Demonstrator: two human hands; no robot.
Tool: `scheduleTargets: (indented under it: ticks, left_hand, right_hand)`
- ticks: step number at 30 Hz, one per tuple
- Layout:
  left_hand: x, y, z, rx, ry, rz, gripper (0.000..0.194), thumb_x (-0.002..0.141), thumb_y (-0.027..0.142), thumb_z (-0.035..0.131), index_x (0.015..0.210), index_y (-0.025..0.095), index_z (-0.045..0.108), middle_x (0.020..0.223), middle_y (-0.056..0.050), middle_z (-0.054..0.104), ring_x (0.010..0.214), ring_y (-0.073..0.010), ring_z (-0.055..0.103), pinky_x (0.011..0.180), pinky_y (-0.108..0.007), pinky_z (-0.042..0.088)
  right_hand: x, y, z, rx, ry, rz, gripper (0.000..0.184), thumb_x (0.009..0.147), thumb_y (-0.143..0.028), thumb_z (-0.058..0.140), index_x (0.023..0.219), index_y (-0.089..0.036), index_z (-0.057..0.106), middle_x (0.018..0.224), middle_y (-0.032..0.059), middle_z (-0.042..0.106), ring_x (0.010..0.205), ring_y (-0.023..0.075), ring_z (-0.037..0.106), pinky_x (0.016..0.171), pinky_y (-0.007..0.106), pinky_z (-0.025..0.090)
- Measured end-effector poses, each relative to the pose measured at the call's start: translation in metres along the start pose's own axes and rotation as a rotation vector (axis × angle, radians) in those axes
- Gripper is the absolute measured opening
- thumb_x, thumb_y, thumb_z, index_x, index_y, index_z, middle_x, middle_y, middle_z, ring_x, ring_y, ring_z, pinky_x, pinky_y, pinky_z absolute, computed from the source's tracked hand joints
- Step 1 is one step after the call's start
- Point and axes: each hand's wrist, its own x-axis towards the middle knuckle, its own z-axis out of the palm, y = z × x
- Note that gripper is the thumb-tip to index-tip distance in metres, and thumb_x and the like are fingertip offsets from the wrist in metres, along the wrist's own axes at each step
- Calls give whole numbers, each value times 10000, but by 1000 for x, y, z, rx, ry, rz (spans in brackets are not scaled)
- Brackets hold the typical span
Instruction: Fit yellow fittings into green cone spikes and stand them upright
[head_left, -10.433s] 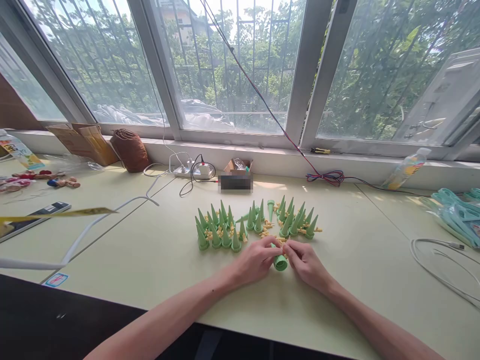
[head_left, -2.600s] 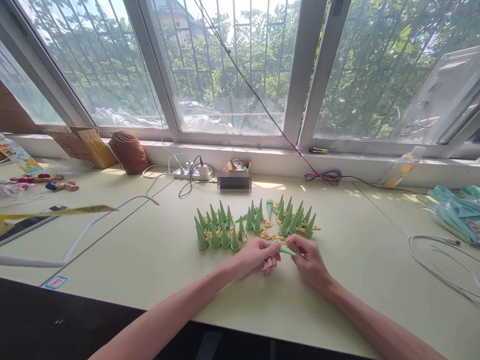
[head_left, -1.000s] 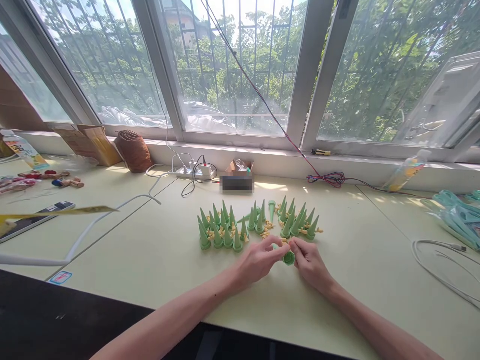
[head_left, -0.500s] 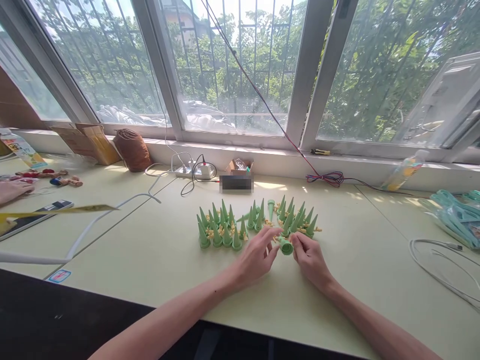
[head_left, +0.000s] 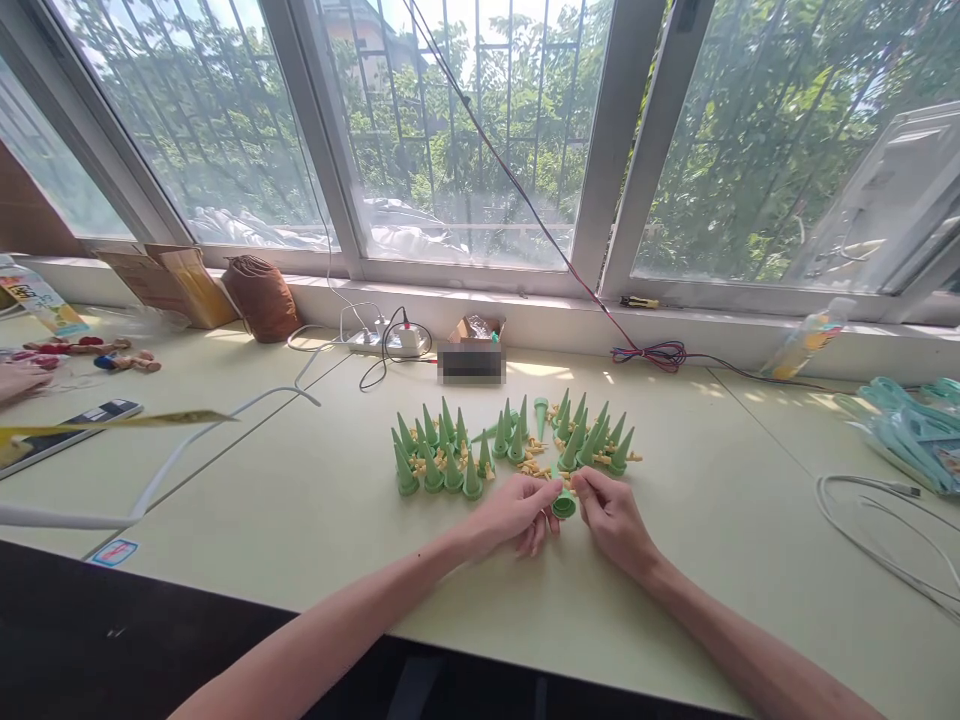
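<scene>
My left hand (head_left: 525, 512) grips a green plastic watering spike (head_left: 564, 506) between thumb and fingers, its hollow threaded end tilted toward me. Close against its side, my right hand (head_left: 616, 515) is closed in a pinch; a bit of yellow shows by its fingertips, most likely a small yellow valve piece, though the fingers hide most of it. Just beyond the hands stand several more green spikes, points up, in a left group (head_left: 442, 455) and a right group (head_left: 589, 440). Small yellow pieces (head_left: 534, 468) lie scattered among them.
At the back are a power strip (head_left: 405, 342), a small open carton (head_left: 484, 328) and a brown pouch (head_left: 261, 298). A bottle (head_left: 810, 340) and white cable (head_left: 847, 520) lie right. Leftward are a phone-like device (head_left: 75, 430), small dolls (head_left: 127, 360) and another person's hand (head_left: 22, 378).
Half a second ago my left hand was off the spike with fingers spread; now it grips it. The spike has shifted slightly left. Another person's hand has appeared at far left within the last second.
</scene>
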Motion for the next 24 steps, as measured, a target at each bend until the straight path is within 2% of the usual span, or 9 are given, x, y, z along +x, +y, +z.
scheduleTargets:
  ticks: [6,10,12,16,18,20,22,24]
  left_hand:
    - [2,-7,-3,62,-12,62,555,874,686,486,711,157,532,450,14,564,341,-96,488,385,-200,335]
    - [-1,-8,0,147,45,123,432,896,582,526,739,179,519,467,32,534,360,-113,492,379,-209,352]
    - [-2,-8,1,266,102,184,368,908,497,543,712,186,510,491,34,516,400,-117,501,403,-212,363]
    - [-1,-11,1,622,268,428,289,880,308,618,642,169,529,626,-3,546,569,-127,527,534,-228,406]
    - [0,-14,1,735,281,522,215,895,272,611,712,160,603,718,-30,593,636,-141,548,595,-243,434]
    - [1,-18,0,792,265,591,141,931,252,570,888,164,671,852,-66,647,737,-168,600,673,-262,472]
    - [2,-22,-1,824,267,643,185,956,224,528,1060,181,675,993,-98,668,866,-197,638,758,-283,497]
    - [3,-25,-3,846,282,657,237,966,210,507,1144,196,663,1067,-110,670,933,-210,651,804,-296,506]
  right_hand:
    - [1,-2,0,-21,-22,-11,458,989,-496,417,635,-220,325,552,-54,307,510,115,284,477,260,256]
    - [1,-3,0,-39,-25,-12,457,989,-496,405,636,-219,316,561,-53,298,516,116,281,485,260,249]
    - [1,-3,0,-53,-26,-13,450,991,-486,398,641,-219,303,574,-51,294,527,116,272,492,261,240]
    - [1,-1,0,-66,-36,-15,431,995,-459,391,652,-219,292,584,-52,289,538,117,264,501,260,235]
    - [1,0,0,-70,-36,-15,422,996,-447,394,655,-219,293,587,-52,287,542,118,266,507,261,237]
    - [0,0,0,-69,-37,-14,413,997,-434,393,658,-219,296,590,-52,287,543,119,267,509,261,237]
    - [0,-1,1,-63,-39,-12,403,996,-419,394,659,-219,304,592,-51,289,543,120,269,510,263,235]
    - [0,-2,1,-57,-40,-9,394,995,-407,399,659,-218,315,593,-50,291,544,121,274,513,264,238]
